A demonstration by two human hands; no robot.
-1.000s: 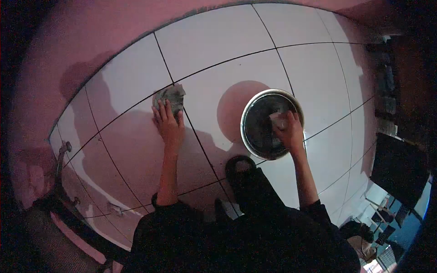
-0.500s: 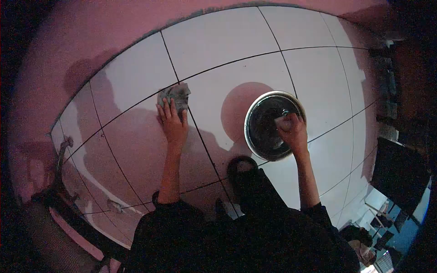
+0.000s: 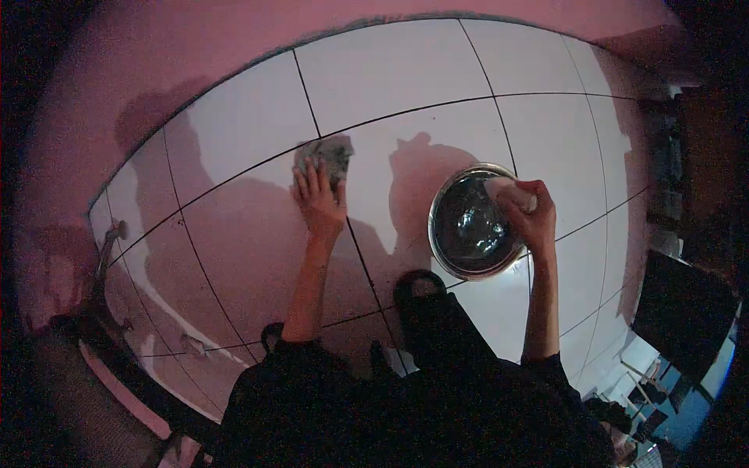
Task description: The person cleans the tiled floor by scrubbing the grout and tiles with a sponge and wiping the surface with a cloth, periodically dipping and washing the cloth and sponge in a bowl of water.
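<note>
My left hand [image 3: 320,204] lies flat with fingers spread on a grey, crumpled cloth [image 3: 335,156], which rests on the tiled floor. Over the right rim of a round metal basin [image 3: 435,251], my right hand [image 3: 537,214] is closed around a pale, rounded object [image 3: 507,192] whose kind I cannot make out. Inside the basin is dark, shiny liquid [image 3: 472,226] with bright reflections. My fingers partly cover the pale object, and my hand hides part of the basin's right rim.
White floor tiles [image 3: 390,86] with dark joints run up to a pink wall [image 3: 234,39]. My dark-shod foot [image 3: 420,285] stands just left of the basin's near side. At lower left is a dark metal frame [image 3: 101,288]; a dark panel [image 3: 686,300] stands at right.
My right hand has risen from inside the basin to its right rim, still holding the pale object. My left hand and the cloth have slid slightly right. The view has shifted a little.
</note>
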